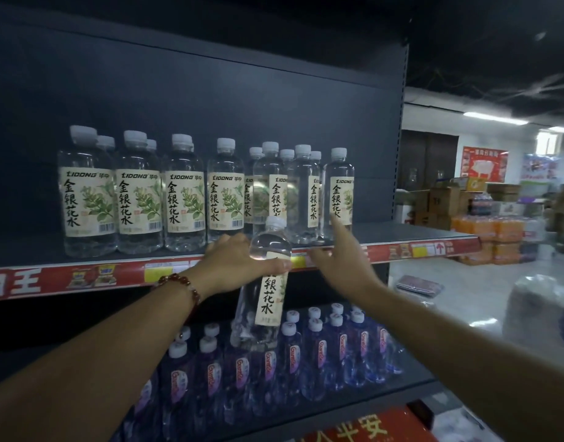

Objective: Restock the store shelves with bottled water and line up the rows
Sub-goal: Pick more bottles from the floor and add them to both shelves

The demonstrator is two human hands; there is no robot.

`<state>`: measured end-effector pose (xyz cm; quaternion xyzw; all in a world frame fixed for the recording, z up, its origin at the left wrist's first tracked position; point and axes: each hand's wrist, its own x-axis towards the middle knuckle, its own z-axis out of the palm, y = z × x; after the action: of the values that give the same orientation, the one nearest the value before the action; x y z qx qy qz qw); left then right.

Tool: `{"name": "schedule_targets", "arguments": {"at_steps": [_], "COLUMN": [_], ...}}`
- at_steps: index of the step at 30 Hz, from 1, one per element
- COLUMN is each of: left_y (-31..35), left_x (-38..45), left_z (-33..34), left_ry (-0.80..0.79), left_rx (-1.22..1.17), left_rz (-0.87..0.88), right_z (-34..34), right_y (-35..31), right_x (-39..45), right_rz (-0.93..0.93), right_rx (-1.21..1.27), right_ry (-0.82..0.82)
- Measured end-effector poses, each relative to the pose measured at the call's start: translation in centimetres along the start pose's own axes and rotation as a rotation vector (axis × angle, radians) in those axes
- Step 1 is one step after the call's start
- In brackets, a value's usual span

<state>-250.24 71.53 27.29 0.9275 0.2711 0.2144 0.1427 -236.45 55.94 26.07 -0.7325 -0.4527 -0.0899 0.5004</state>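
A dark metal shelf (pixel 417 232) with a red price strip spans mid-frame; bare deck is left right of the clear white-capped bottles (pixel 185 193). At centre, one clear labelled bottle (pixel 267 282) is gripped by the left hand (pixel 236 266) before the shelf edge. The right hand (pixel 341 260) is spread wide, one fingertip touching the rightmost bottle (pixel 339 189).

Glossy clear plastic bottle (pixel 262 282), matt paper-looking label; shelf (pixel 401 232) seemingly matt dark metal.
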Motion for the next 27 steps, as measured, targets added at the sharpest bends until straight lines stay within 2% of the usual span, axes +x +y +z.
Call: {"name": "schedule_targets", "arguments": {"at_steps": [4, 6, 11, 16, 22, 27], "left_y": [0.9, 1.0, 2.1, 5.3, 9.1, 11.2], "left_x": [-0.8, -1.1, -2.9, -4.1, -3.6, -3.1], "left_z": [0.3, 0.2, 1.0, 1.7, 2.0, 1.8], "left_ry": [0.025, 0.021, 0.097, 0.147, 0.088, -0.056], "left_rx": [-0.066, -0.140, -0.287, -0.334, -0.357, -0.307], "left_rz": [-0.055, -0.041, -0.006, 0.102, 0.101, 0.238], "right_z": [2.3, 3.1, 2.9, 1.0, -2.8, -5.5], "right_y": [-2.3, -2.5, -2.3, -1.3, -0.5, 1.2], "right_x": [-7.7, -9.0, -9.5, -10.1, -9.9, -9.8], "right_rz": [0.092, 0.204, 0.359, 0.272, 0.276, 0.275], "right_rx": [0.231, 0.353, 0.449, 0.504, 0.401, 0.418], "right_ry": [-0.315, -0.382, -0.349, -0.253, -0.129, -0.079]}}
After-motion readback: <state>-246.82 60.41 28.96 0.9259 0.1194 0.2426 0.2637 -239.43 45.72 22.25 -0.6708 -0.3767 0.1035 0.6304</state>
